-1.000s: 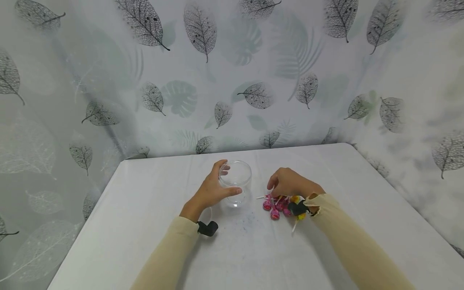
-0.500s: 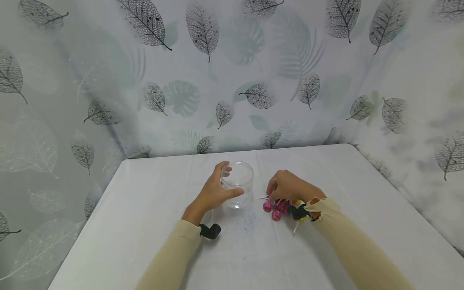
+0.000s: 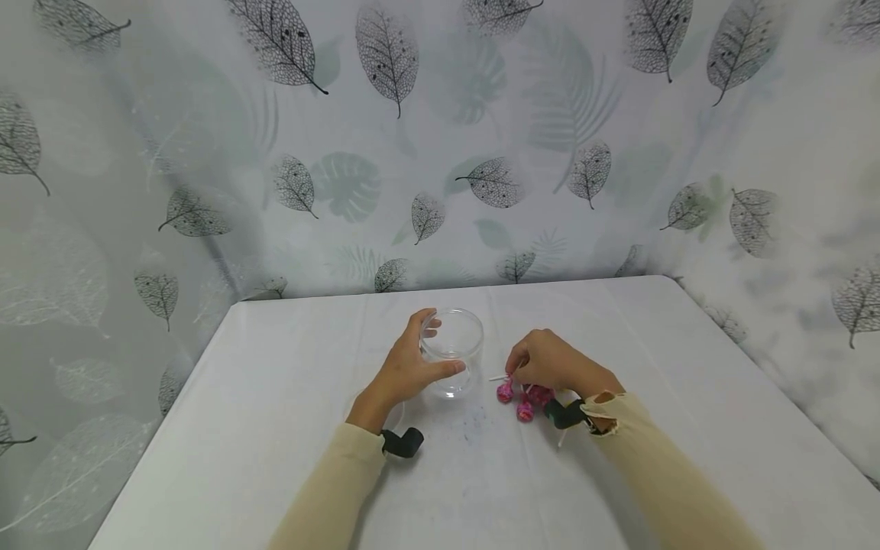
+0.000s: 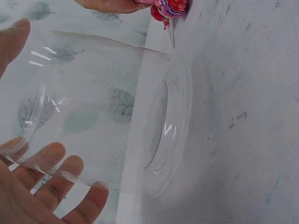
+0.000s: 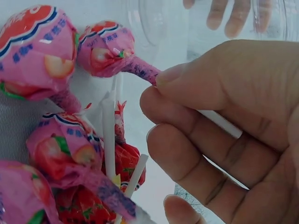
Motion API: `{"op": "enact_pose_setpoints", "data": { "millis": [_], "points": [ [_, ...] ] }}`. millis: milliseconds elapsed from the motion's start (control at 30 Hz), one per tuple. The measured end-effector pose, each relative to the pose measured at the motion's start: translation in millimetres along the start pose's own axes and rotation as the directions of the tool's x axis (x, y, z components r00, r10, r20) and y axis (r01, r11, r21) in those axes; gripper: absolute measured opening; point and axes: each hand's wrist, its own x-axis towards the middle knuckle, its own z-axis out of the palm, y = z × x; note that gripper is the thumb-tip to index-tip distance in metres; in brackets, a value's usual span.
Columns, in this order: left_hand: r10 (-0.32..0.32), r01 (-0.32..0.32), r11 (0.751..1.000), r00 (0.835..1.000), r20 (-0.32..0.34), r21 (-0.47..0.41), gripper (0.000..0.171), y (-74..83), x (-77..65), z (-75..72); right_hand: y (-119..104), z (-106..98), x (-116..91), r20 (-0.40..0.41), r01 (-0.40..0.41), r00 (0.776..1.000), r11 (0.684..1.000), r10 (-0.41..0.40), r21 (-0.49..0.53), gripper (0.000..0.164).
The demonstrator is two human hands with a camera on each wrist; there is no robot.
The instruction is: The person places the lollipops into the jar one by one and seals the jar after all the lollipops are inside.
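Note:
My left hand (image 3: 406,368) holds a clear jar (image 3: 452,345) standing upright on the white table, its thumb on the near side and fingers round the far side. The left wrist view shows the jar's ringed base (image 4: 169,135) at the cloth. To the right, my right hand (image 3: 555,360) is over a small pile of lollipops. Its thumb and forefinger pinch a pink-wrapped lollipop (image 5: 106,49) at the twisted wrapper below its head, with the white stick (image 5: 224,123) running under the fingers. Other pink lollipops (image 5: 37,51) and red ones (image 5: 86,205) lie beside it, partly under the hand.
Partly hidden behind my left wrist, a clear round rim (image 3: 395,416) lies on the table (image 3: 289,367). Black wrist straps (image 3: 403,442) are on both arms. A leaf-patterned curtain (image 3: 426,153) surrounds the table's back and sides.
My right hand has come down slightly and its fingertips have closed on the leftmost pink lollipop. The yellow lollipops seen earlier are now hidden behind the wrist. My left hand stays on the jar.

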Motion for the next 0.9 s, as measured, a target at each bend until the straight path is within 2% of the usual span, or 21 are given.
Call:
{"op": "enact_pose_setpoints", "data": {
  "millis": [200, 367, 567, 733, 900],
  "points": [
    [-0.006, 0.006, 1.0, 1.0, 0.005, -0.006, 0.107, 1.4, 0.3, 0.0, 3.5, 0.2, -3.4, -0.086, -0.005, 0.996, 1.0, 0.007, 0.014, 0.009],
    [-0.003, 0.004, 1.0, 1.0, 0.011, -0.019, 0.107, 1.6, 0.6, -0.9, 2.9, -2.5, -6.7, -0.156, -0.019, 0.987, 0.995, 0.035, 0.102, 0.011],
    [-0.011, 0.012, 0.999, 1.0, 0.008, -0.03, 0.108, 0.4, 0.7, -1.1, 1.3, -4.4, -10.7, -0.268, 0.02, 0.963, 0.994, 0.009, 0.105, 0.009],
    [0.012, -0.012, 0.999, 1.0, 0.002, -0.042, 0.106, -3.0, 0.6, -0.5, -1.8, -3.1, -12.8, -0.307, 0.021, 0.951, 0.982, 0.038, 0.189, 0.006],
    [0.005, -0.005, 0.999, 1.0, 0.007, -0.054, 0.104, -3.0, 1.3, 0.2, -5.6, -2.5, -14.1, -0.352, 0.017, 0.935, 0.984, 0.047, 0.175, 0.007]
  ]
}}
